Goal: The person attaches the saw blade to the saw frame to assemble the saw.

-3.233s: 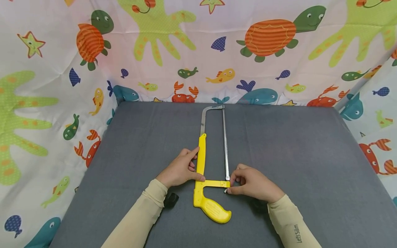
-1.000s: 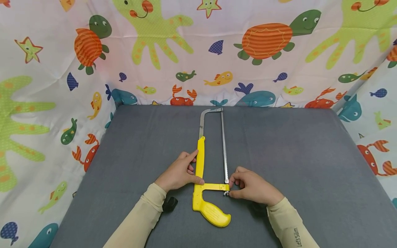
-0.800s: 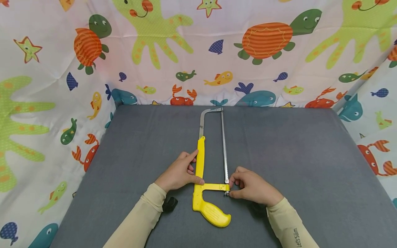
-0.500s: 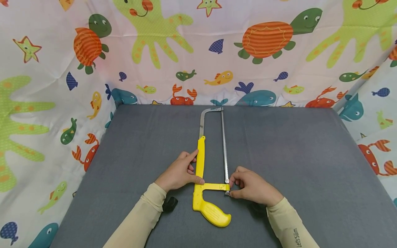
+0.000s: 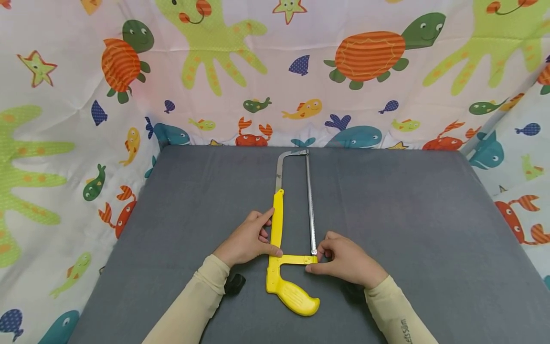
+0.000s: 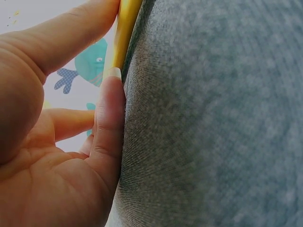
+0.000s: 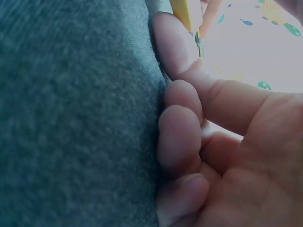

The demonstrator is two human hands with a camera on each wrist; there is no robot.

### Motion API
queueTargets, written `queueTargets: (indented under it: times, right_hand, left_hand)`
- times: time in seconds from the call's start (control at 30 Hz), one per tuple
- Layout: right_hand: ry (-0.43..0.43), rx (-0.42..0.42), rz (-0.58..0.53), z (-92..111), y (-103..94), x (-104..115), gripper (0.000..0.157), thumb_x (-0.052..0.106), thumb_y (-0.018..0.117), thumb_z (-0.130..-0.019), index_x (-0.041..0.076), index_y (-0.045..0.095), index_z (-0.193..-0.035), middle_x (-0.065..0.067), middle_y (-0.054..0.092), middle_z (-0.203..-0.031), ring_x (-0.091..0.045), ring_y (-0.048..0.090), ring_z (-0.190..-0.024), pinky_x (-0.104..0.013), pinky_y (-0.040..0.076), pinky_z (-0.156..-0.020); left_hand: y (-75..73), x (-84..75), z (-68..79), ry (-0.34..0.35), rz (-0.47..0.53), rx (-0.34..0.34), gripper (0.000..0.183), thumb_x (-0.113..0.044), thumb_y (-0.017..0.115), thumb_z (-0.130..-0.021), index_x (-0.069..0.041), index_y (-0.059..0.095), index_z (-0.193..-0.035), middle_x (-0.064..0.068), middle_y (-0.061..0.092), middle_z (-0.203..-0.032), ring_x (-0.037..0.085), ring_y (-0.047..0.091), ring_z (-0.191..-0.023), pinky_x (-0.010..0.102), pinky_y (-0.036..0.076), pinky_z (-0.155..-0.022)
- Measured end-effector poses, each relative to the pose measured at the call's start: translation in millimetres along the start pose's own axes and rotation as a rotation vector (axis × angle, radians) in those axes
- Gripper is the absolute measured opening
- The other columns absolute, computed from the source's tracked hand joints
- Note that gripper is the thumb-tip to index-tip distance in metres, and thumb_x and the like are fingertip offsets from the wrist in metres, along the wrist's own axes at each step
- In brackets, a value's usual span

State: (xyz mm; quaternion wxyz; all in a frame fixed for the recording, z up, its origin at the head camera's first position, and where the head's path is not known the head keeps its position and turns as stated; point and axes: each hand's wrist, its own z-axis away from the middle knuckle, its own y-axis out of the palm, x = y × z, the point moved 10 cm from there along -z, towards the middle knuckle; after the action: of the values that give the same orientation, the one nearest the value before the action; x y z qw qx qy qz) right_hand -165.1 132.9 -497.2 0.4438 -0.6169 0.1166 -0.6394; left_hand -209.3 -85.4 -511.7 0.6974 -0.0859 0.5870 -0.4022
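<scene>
A hacksaw [image 5: 278, 220] with a yellow handle and a metal front bow lies flat, its grip toward me. Its silver blade [image 5: 311, 205] runs along the right side, fixed at both ends. My left hand [image 5: 245, 239] holds the yellow frame from the left, thumb over the corner and index finger along the edge. At the blade's near end, my right hand [image 5: 350, 258] has its thumb across the wing nut, which is hidden beneath it, with the fingers curled beside the yellow crossbar [image 5: 298, 259]. The right wrist view shows the thumb [image 7: 173, 45] against the yellow end.
A grey cloth [image 5: 408, 215] covers the table. A small black object [image 5: 235, 284] lies by the left sleeve. Curtains [image 5: 275, 71] printed with sea animals stand behind and on both sides.
My right thumb has moved left across the wing nut, which showed below the crossbar a moment ago and is now covered. My left hand and the hacksaw stay in place.
</scene>
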Motion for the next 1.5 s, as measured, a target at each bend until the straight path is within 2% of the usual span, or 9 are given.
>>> queueTargets:
  times: [0.13, 0.43, 0.77, 1.17, 1.5]
  right_hand:
    - [0.006, -0.01, 0.014, 0.4, 0.2, -0.3, 0.033, 0.052, 0.092, -0.081, 0.029, 0.069, -0.079, 0.002, 0.049, -0.083, -0.01, 0.047, -0.067, -0.025, 0.04, -0.06]
    - [-0.05, 0.015, -0.011, 1.7, -1.5, 2.9, 0.025, 0.046, 0.091, -0.084, 0.029, 0.072, -0.082, -0.001, 0.049, -0.086, -0.008, 0.047, -0.067, -0.024, 0.041, -0.062]
    - [-0.082, 0.036, -0.01, 2.6, -2.0, 2.3, 0.02, 0.041, 0.09, -0.086, 0.031, 0.072, -0.086, 0.0, 0.05, -0.088, -0.005, 0.05, -0.075, -0.023, 0.043, -0.068]
    - [-0.103, 0.045, -0.01, 2.4, -2.8, 2.6, 0.018, 0.038, 0.089, -0.088, 0.03, 0.073, -0.09, 0.001, 0.051, -0.088, -0.005, 0.051, -0.075, -0.023, 0.044, -0.068]
    - [-0.104, 0.056, -0.014, 3.1, -0.4, 1.3, 0.02, 0.033, 0.091, -0.085, 0.028, 0.074, -0.094, 0.002, 0.05, -0.087, -0.005, 0.051, -0.076, -0.023, 0.044, -0.069]
  left_hand:
    - [1.3, -0.7, -0.6, 0.004, -0.003, 0.006, 0.121, -0.038, 0.1, -0.077, -0.025, 0.028, -0.173, -0.003, 0.05, -0.127, 0.013, 0.058, -0.096, 0.028, 0.052, -0.085]
    - [0.5, 1.2, -0.7, -0.002, 0.003, 0.002, 0.121, -0.038, 0.101, -0.076, -0.026, 0.028, -0.173, -0.003, 0.05, -0.127, 0.014, 0.058, -0.096, 0.028, 0.052, -0.084]
    - [-0.1, 0.3, -0.7, 0.004, 0.012, 0.002, 0.122, -0.036, 0.101, -0.076, -0.025, 0.029, -0.173, -0.003, 0.051, -0.128, 0.014, 0.058, -0.097, 0.029, 0.053, -0.086]
    - [-0.5, 0.7, -1.1, 0.007, 0.009, -0.002, 0.121, -0.036, 0.101, -0.077, -0.026, 0.029, -0.173, -0.003, 0.051, -0.129, 0.014, 0.058, -0.098, 0.03, 0.053, -0.086]
    - [0.7, 1.9, 0.2, 0.023, 0.037, 0.007, 0.121, -0.036, 0.101, -0.077, -0.026, 0.027, -0.173, -0.002, 0.051, -0.132, 0.015, 0.058, -0.097, 0.028, 0.053, -0.087]
